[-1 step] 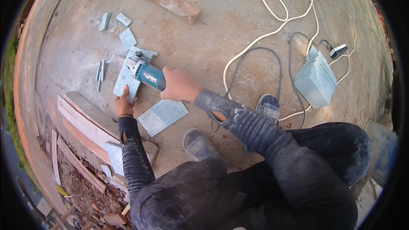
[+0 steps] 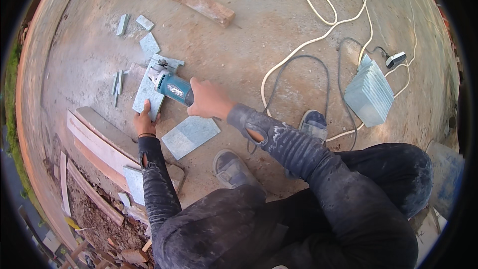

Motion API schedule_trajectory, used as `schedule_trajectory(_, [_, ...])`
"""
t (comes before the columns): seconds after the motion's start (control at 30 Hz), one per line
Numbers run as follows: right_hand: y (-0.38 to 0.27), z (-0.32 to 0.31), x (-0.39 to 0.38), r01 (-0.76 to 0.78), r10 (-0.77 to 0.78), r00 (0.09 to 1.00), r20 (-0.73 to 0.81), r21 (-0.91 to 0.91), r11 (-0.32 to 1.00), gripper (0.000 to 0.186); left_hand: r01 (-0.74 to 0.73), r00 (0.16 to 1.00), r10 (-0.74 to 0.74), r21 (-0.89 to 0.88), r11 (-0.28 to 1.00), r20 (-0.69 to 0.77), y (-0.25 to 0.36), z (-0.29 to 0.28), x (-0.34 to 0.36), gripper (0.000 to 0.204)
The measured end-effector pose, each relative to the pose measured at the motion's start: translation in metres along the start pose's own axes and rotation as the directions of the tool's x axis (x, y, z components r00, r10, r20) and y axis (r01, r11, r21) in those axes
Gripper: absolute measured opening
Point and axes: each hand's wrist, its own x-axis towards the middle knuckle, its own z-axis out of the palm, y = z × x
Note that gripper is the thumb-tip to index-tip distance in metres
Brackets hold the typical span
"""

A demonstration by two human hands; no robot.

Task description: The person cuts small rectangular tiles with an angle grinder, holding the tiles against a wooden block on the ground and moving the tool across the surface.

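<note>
My right hand (image 2: 211, 98) is wrapped round the rear of a teal angle grinder (image 2: 174, 88). Its metal head and disc lie over the upper part of a pale blue-green stone tile (image 2: 144, 98); whether the disc touches the surface I cannot tell. With thumb on top and fingers at the edge, my left hand (image 2: 146, 118) grips that tile's near end. Another tile (image 2: 190, 136), rectangular and two-toned, rests on the ground just right of my left hand. Beyond the grinder lie cut offcuts: a squarish piece (image 2: 149, 45), a small block (image 2: 122, 25) and thin strips (image 2: 117, 88).
A stack of tiles (image 2: 367, 94) stands at the right beside a socket block (image 2: 396, 60). A cream cable (image 2: 298, 50) and a dark cord (image 2: 326, 69) loop over the ground. A timber beam (image 2: 195, 3) lies far off; boards (image 2: 99, 139) and rubble (image 2: 107, 229) are at the left.
</note>
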Motion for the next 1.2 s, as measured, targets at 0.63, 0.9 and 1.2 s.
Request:
schedule_trajectory(0.63, [-0.013,-0.003,0.026,0.028,-0.028,0.999,0.025,0.007,1.0,0.051,0.009,1.0,-0.009,0.01,1.0,-0.028,0.0,0.002,0.0,0.041])
schedule_trajectory(0.9, [-0.023,-0.005,0.037,0.002,-0.001,1.0,0.031,-0.002,1.0,0.053,0.001,1.0,-0.001,0.013,1.0,-0.007,0.003,0.003,-0.004,0.039])
schedule_trajectory(1.2, [-0.035,-0.009,0.049,-0.033,0.033,0.997,0.067,-0.005,0.999,0.06,0.011,1.0,-0.011,0.016,1.0,-0.02,0.002,0.004,-0.004,0.038])
